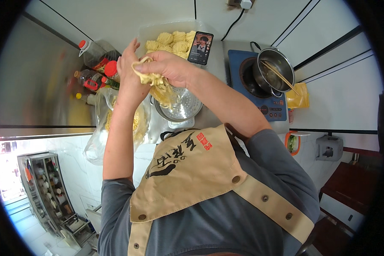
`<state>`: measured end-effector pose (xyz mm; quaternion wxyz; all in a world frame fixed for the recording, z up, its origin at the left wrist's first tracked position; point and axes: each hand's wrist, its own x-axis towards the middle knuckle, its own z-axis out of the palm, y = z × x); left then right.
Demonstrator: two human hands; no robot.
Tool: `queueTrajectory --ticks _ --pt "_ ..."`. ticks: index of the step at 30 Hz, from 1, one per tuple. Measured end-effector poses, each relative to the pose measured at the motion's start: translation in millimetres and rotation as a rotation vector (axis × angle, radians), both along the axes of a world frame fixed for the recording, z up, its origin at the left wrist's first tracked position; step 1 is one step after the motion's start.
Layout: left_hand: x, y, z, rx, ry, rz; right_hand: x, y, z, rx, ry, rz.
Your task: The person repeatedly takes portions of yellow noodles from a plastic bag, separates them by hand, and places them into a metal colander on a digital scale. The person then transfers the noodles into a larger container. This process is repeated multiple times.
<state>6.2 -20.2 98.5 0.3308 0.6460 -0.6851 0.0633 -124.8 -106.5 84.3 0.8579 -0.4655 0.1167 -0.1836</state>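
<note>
My right hand [171,65] grips a hank of yellow noodles [158,81], its thumb on top, and the loose strands dangle over a perforated metal steamer pan [187,105]. Right beside it, my left hand [128,70] is raised with fingers extended and touches the bundle's left side; its palm is partly hidden. The pan rests on a white kitchen scale [181,124]. Behind the hands, a clear plastic bin [171,25] holds several coiled noodle nests [164,38]. A clear plastic bag [97,144] with more noodles lies beneath my left forearm.
A smartphone [200,48] lies against the bin's right side. Farther right, a steel pot [275,70] with wooden chopsticks [278,75] sits on a blue induction cooker [238,64]. Several bottles [89,80] and a red-lidded jar [111,68] stand at left. A black cable [235,24] runs down the wall.
</note>
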Motion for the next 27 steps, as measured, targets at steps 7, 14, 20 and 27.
queueTrajectory --ticks 7,14,20,27 --pt "3.1 3.8 -36.1 0.189 1.387 -0.257 2.0 14.7 20.8 -0.229 -0.113 -0.176" --pt "13.7 13.2 -22.6 0.547 1.706 -0.933 -1.3 5.1 36.2 -0.639 -0.002 -0.319" --pt "22.1 9.0 -37.3 0.517 1.675 -0.684 -2.2 -4.8 29.4 -0.731 -0.119 -0.418" --pt "11.3 11.5 -39.1 0.528 1.698 -0.540 -1.2 -5.8 5.3 -0.371 -0.163 -0.290"
